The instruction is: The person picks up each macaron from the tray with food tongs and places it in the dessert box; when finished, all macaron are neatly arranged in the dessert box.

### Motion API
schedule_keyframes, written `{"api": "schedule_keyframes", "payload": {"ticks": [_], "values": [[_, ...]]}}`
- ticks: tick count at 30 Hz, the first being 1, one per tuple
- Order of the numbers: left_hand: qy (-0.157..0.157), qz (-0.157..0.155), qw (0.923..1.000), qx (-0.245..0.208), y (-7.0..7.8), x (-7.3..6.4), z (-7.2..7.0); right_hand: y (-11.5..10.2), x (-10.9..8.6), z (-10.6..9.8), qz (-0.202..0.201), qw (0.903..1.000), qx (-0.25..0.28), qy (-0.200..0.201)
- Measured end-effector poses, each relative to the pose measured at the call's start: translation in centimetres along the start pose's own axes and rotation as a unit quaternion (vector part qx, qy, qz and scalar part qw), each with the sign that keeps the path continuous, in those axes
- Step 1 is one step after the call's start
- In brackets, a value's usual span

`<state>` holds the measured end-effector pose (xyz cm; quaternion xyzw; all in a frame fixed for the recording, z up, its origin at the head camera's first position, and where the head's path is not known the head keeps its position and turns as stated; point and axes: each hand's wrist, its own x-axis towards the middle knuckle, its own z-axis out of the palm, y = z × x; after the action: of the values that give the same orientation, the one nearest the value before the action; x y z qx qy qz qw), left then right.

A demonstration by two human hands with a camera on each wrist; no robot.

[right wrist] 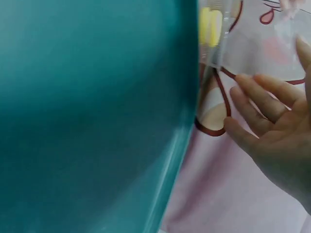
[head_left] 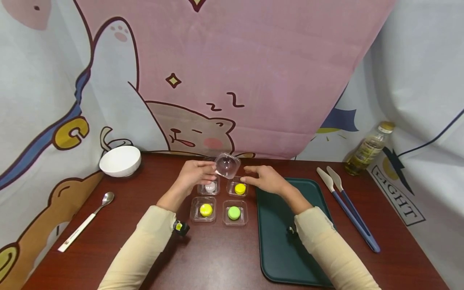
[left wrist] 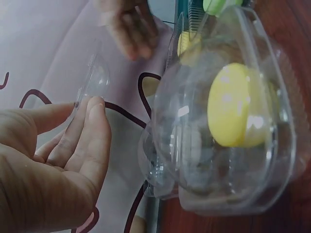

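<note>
My left hand [head_left: 196, 174] pinches a clear plastic lid [head_left: 227, 165] by its left edge, holding it tilted above the back boxes. In the left wrist view the lid [left wrist: 99, 77] stands nearly edge-on between thumb and fingers. My right hand [head_left: 266, 178] hovers just right of the lid, fingers relaxed and apart from it. Beneath are small clear boxes: one with a yellow macaron [head_left: 240, 189] at back right, one with a white macaron [head_left: 210, 187] at back left, one with a yellow macaron [head_left: 206, 210] at front left, and one with a green macaron [head_left: 233, 213] at front right.
A dark green tray [head_left: 286, 257] lies under the right forearm. Blue-handled tongs [head_left: 353, 215] and an oil bottle [head_left: 367, 151] are farther right. On the left are a white bowl [head_left: 120, 161] and a spoon [head_left: 87, 221]. A printed cloth hangs behind the table.
</note>
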<state>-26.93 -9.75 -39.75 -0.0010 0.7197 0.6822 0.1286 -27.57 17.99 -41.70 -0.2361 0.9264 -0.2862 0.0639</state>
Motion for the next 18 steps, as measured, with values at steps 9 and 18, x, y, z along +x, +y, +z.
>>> {"api": "schedule_keyframes", "payload": {"ticks": [9,18], "values": [[0.006,0.037,0.9980,0.051,0.4,-0.6,1.9,-1.6,0.6,-0.5,0.010,0.9908,0.086,0.104],[-0.013,0.062,0.9936,0.093,0.1,-0.6,2.7,-2.1,0.5,-0.1,0.017,0.9808,0.067,0.182]]}}
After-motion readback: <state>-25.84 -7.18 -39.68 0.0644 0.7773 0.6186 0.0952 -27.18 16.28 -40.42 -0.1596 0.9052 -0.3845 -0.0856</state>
